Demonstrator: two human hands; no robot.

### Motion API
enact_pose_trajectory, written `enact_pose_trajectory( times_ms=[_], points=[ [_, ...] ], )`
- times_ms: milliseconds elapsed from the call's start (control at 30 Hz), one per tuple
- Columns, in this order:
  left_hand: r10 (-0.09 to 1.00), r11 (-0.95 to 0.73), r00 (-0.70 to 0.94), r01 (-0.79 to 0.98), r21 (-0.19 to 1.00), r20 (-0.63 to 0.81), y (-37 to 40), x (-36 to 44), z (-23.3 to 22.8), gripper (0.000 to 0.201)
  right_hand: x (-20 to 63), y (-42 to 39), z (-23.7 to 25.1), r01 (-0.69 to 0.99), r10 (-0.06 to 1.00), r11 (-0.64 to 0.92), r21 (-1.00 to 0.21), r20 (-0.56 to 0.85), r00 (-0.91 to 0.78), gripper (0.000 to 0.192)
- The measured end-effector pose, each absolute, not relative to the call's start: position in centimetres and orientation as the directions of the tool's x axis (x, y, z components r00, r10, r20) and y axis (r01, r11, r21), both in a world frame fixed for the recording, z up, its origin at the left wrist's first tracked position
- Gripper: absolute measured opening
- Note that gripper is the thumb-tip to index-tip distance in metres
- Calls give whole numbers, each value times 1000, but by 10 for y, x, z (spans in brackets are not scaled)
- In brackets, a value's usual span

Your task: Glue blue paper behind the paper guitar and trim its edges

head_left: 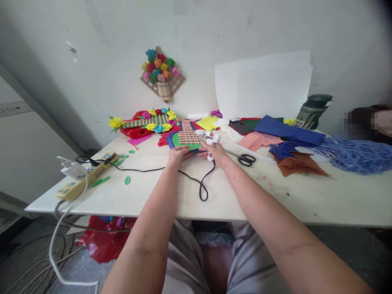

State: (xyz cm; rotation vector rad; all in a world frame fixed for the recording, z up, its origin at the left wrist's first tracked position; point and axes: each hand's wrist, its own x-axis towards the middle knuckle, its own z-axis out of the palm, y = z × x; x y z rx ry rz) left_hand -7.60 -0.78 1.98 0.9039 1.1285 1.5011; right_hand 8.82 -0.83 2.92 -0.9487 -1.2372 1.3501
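Note:
My left hand [179,156] grips the near left edge of a craft piece, a lattice of thin wooden sticks [187,138] on green paper [175,140] with blue behind it. In my right hand [217,152] is a white hot glue gun [210,139], its front end over the right side of the lattice. Its black cord [200,185] loops down onto the table. The fingertips of my right hand come close to the lower edge of the craft piece. Just right of that hand lie black-handled scissors [246,159].
A finished-looking stick piece with paper flowers [147,121] lies behind, on the left. The left edge holds a yellow power strip [73,185] and green paper leaves [127,180]. Coloured paper [284,130], a dark bottle [314,110] and blue strands [361,155] are on the right.

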Motion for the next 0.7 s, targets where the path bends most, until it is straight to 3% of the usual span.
enact_pose_trajectory(
  times_ms=[333, 500, 700],
  points=[
    [978, -47, -208, -307, 951, -19, -7, -77, 20, 17, 89, -3, 26, -195, 983, 145, -970, 163, -80, 30],
    [976, -37, -218, -297, 954, -29, -9, -77, 21, 25, 85, -8, 27, -173, 970, 158, -972, 185, -156, 34],
    [976, -16, -212, -295, 955, -49, -9, -76, 22, 27, 77, -9, 23, -181, 911, 323, -929, 357, -208, 32]
  ],
)
